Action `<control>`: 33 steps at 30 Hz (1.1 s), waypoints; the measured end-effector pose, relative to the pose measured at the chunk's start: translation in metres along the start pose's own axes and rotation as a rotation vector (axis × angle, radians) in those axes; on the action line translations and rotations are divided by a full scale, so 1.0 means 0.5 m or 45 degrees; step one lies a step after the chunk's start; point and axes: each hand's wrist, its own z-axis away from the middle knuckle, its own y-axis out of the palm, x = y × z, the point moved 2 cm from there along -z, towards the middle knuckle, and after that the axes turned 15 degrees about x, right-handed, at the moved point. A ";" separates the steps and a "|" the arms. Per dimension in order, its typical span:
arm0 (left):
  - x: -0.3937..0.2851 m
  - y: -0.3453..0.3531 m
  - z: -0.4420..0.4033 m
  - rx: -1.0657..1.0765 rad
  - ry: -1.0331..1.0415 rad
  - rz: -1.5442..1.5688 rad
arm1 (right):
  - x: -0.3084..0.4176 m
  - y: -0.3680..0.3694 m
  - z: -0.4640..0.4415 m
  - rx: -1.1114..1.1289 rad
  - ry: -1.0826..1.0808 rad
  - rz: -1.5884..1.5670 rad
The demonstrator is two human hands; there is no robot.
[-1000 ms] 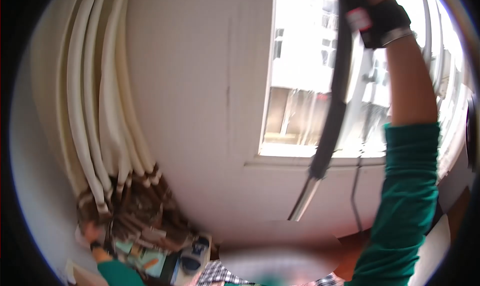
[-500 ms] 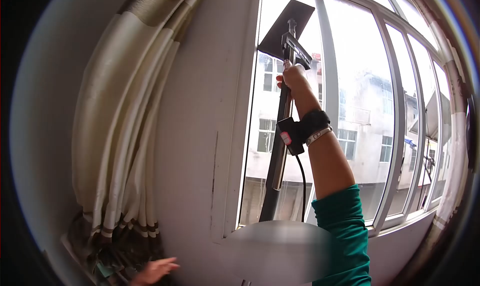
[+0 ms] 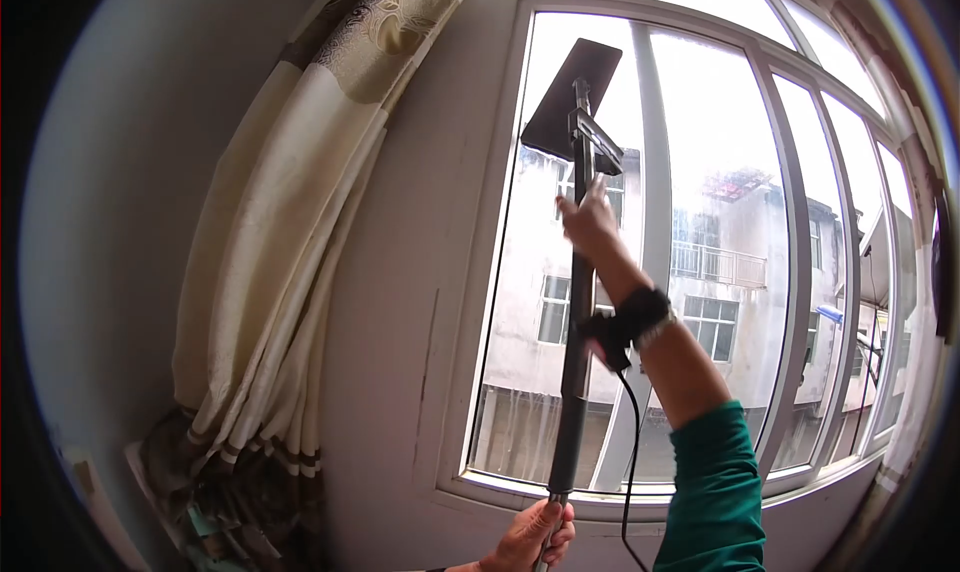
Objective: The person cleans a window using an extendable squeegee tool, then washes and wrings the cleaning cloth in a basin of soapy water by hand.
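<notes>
- On the left we saw a patterned curtain [image 3: 280,212] hanging in folds beside the wall, above dark clutter we could not make out.
- At the near edge, the left hand [image 3: 528,538] had its grip wrapped around the thin metal end of a long-handled tool [image 3: 568,442].
- The tool stood slightly tilted before the left pane of the window [image 3: 655,172], with a flat dark pad [image 3: 556,110] at the far end and a crosspiece [image 3: 597,142] just below; we could not tell whether the pad touched the glass.
- We judged the pole stiff, rather light but top-heavy, and its bare metal likely slippery. The dark sleeve just above the left hand seemed the surest hold, with a second below the crosspiece for balance.
- Just right of the upper pole was the right hand [image 3: 592,224], fingers parted rather than clenched; we could not tell whether it touched the pole.
- Its wrist carried a black strap [image 3: 640,315], and a cable [image 3: 633,442] hung down near the sill.
</notes>
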 end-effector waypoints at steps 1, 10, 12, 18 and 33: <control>-0.003 -0.038 -0.014 0.110 -0.071 0.072 | -0.014 0.027 0.067 0.056 -0.105 -0.072; -0.230 0.086 -0.164 0.362 0.052 -0.125 | 0.058 -0.087 0.047 0.302 -0.066 -0.140; -0.209 0.095 -0.150 0.369 0.039 -0.086 | 0.057 -0.100 0.051 0.348 -0.082 -0.228; -0.051 0.083 -0.121 0.575 0.010 0.658 | 0.003 -0.077 0.100 0.291 -0.163 -0.214; 0.026 -0.015 -0.162 0.170 -0.004 0.121 | -0.062 -0.050 -0.014 0.116 -0.056 -0.177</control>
